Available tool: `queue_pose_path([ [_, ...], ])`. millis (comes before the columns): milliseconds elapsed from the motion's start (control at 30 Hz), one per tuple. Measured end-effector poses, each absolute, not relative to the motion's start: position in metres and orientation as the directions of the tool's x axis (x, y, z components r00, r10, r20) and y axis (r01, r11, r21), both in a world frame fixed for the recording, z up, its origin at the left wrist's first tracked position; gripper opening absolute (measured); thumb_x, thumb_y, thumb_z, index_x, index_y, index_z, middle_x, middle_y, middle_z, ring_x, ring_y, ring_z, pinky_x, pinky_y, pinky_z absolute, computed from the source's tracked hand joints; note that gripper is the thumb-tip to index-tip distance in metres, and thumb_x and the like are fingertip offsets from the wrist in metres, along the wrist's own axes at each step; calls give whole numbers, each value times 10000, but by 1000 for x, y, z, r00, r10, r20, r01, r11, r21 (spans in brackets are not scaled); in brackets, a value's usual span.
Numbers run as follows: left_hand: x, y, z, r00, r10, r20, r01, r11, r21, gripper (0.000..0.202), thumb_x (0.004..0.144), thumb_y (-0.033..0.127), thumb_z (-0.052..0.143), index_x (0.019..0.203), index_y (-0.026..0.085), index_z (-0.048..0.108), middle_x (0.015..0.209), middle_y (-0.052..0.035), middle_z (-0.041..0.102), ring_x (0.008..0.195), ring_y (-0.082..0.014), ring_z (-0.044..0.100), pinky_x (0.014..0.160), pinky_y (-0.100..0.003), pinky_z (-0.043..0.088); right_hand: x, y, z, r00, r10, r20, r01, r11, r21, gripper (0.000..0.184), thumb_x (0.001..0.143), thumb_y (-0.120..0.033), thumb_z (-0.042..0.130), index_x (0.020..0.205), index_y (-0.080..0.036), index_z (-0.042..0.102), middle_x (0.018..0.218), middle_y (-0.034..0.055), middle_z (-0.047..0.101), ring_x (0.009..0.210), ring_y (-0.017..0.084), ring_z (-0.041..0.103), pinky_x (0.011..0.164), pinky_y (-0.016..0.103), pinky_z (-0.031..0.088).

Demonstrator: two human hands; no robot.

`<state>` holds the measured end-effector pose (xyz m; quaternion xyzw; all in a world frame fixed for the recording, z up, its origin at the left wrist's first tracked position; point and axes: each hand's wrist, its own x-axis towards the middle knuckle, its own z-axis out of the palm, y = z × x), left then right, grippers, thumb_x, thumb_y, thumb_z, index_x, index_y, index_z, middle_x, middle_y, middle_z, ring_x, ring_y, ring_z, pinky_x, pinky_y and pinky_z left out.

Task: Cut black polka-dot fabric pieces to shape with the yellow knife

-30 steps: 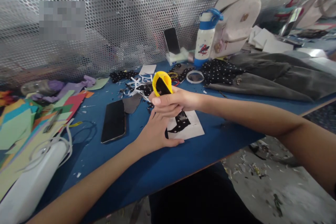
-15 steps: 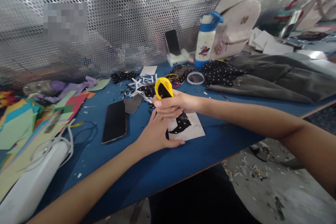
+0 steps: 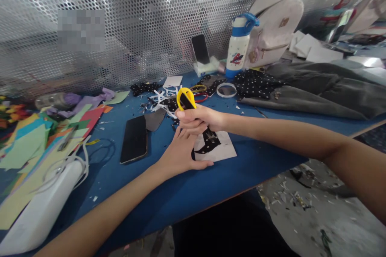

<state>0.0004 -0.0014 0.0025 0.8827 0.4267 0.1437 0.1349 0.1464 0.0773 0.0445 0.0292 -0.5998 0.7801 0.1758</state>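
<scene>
Perforated metal sheeting (image 3: 144, 16) backs your blue tabletop (image 3: 169, 196), which carries scraps, phones and bags. Your left hand (image 3: 180, 148) lies palm down at the left side of a white card (image 3: 224, 152), its fingers flattened out and its thumb stretched apart along the card's near side. On that card, just beside your left hand and partly covered by it, is a black piece with pale dots (image 3: 207, 144). Your right hand (image 3: 200, 118) is clamped around a yellow-handled tool (image 3: 189, 94), the loop standing up above your fist; you can't see its working end, which your hands hide. Your right hand sits above the fingertips of your left, and you can't tell whether the two touch.

To your left lies a dark phone (image 3: 134, 139), touching a grey scrap (image 3: 155, 119), with coloured papers (image 3: 33, 140) and a white power strip (image 3: 48, 204) farther out. Beyond your hands, white paper strips (image 3: 157, 98) are heaped, and a blue-topped bottle (image 3: 238, 46) stands upright beside a pale backpack (image 3: 280, 20).
</scene>
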Motion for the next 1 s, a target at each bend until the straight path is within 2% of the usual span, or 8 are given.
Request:
queue_pose_path([
  [133, -3, -2, -2, 601, 792, 106, 713, -592, 375, 764, 747, 698, 624, 1321, 205, 516, 1333, -97, 560, 1232, -363, 509, 1048, -501, 417, 142, 61, 48, -965, 163, 205, -233, -174, -957, 423, 900, -309, 630, 607, -180, 352, 459, -116, 296, 371, 16, 217, 357, 162, 183],
  [233, -5, -2, -5, 604, 793, 85, 716, -586, 380, 662, 767, 698, 598, 1232, 227, 586, 1171, -67, 658, 1095, -336, 608, 956, -485, 495, 139, 53, 49, -973, 155, 172, -194, -138, -971, 393, 875, -318, 663, 639, -176, 383, 453, -119, 325, 376, 18, 233, 363, 158, 198],
  [333, -4, -2, -4, 593, 800, 94, 725, -581, 371, 750, 751, 709, 609, 1311, 218, 527, 1269, -90, 604, 1184, -362, 551, 986, -508, 471, 139, 55, 49, -964, 181, 196, -225, -156, -962, 422, 872, -327, 664, 616, -180, 362, 446, -121, 305, 366, 15, 211, 357, 163, 174],
  [467, -1, -2, 1, 584, 803, 117, 736, -585, 340, 987, 722, 724, 630, 1484, 201, 280, 1489, -141, 371, 1392, -416, 277, 1115, -594, 285, 144, 72, 47, -945, 229, 232, -278, -198, -940, 490, 923, -349, 586, 557, -183, 306, 446, -113, 260, 363, 17, 209, 360, 166, 178],
  [567, 1, -1, 4, 593, 797, 115, 737, -594, 323, 1048, 739, 736, 602, 1516, 188, 161, 1548, -158, 248, 1431, -408, 181, 1154, -607, 176, 147, 86, 45, -945, 242, 218, -273, -223, -936, 524, 961, -419, 492, 543, -189, 273, 450, -112, 229, 351, 20, 160, 337, 167, 160],
  [733, 1, -1, 4, 600, 793, 106, 735, -599, 318, 1066, 735, 756, 587, 1516, 185, 138, 1553, -163, 234, 1434, -396, 179, 1169, -596, 128, 147, 91, 45, -946, 248, 211, -272, -247, -930, 512, 952, -462, 483, 571, -199, 265, 451, -120, 213, 347, 27, 121, 319, 167, 141],
  [900, -2, -1, -2, 589, 802, 102, 738, -585, 336, 967, 736, 753, 589, 1467, 186, 307, 1499, -146, 354, 1386, -405, 298, 1136, -561, 266, 141, 72, 46, -953, 210, 218, -260, -201, -944, 481, 914, -340, 596, 564, -186, 305, 453, -112, 262, 366, 18, 204, 359, 174, 157],
  [1000, -3, -2, -2, 595, 798, 100, 732, -589, 343, 905, 740, 744, 595, 1432, 204, 375, 1469, -116, 410, 1367, -385, 344, 1111, -523, 334, 140, 67, 46, -957, 171, 235, -263, -163, -951, 468, 903, -319, 618, 576, -185, 311, 459, -116, 261, 371, 17, 207, 369, 175, 163],
])
